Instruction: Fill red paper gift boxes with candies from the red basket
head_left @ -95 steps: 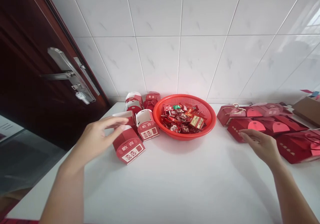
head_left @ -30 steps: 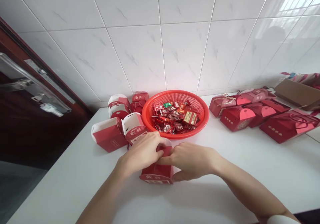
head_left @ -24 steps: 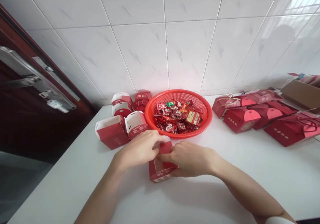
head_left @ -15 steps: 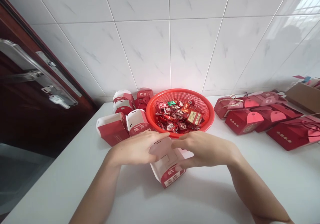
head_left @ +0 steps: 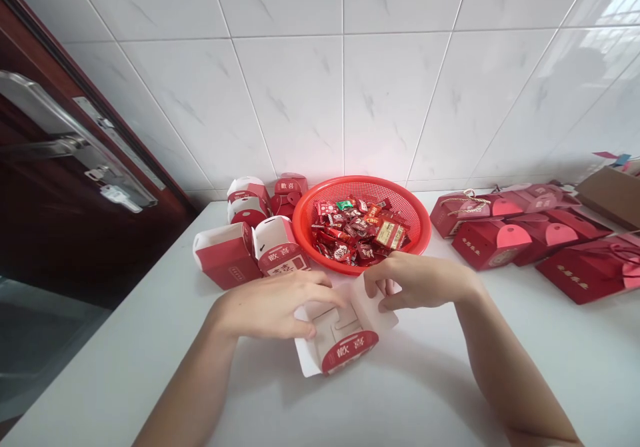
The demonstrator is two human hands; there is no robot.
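Note:
A red paper gift box (head_left: 340, 330) with a white inside lies before me on the table, its top open and its flaps spread outward. My left hand (head_left: 277, 304) grips its left and far side, thumb on the white inside and fingers stretched over the far edge. At the right flap, my right hand (head_left: 417, 282) has its fingers curled with the white card between them. The box's near face shows a red rounded tab with white characters. Just beyond the hands stands a red plastic basket (head_left: 361, 184) holding several wrapped candies (head_left: 345, 234).
Several open red and white boxes (head_left: 227, 260) stand left of the basket. Closed red boxes (head_left: 493, 242), some with cord, sit to the right. A brown cardboard box (head_left: 610, 194) is at the far right. A tiled wall backs the white table (head_left: 165, 347); a dark door (head_left: 55, 214) is left.
The box's sides have been spread wider, with the right flap folded outward. My right hand has shifted slightly right with that flap. My left hand remains at the box's left side.

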